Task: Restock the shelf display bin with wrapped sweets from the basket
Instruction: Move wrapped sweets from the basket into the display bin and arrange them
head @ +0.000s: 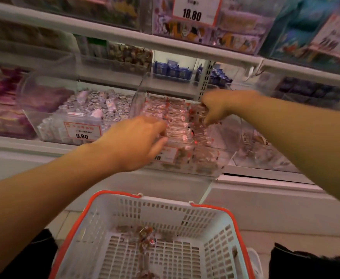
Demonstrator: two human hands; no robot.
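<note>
While both arms reach over the slotted plastic basket [185, 228], the left hand [132, 141] and right hand [215, 109] curl blurrily among glossy wrapped sweets [177, 121] in the clear bin [211, 164]; grip unclear.

A clear box of small silver sweets [96, 109] sits on the shelf, and it has a price tag that says 9.80 [82, 132]. Up high hangs a bigger tag that says 18.80 [195, 10]. Blue packets [172, 70] sit far back, and purple packs [5, 109] lie on the left side.
</note>
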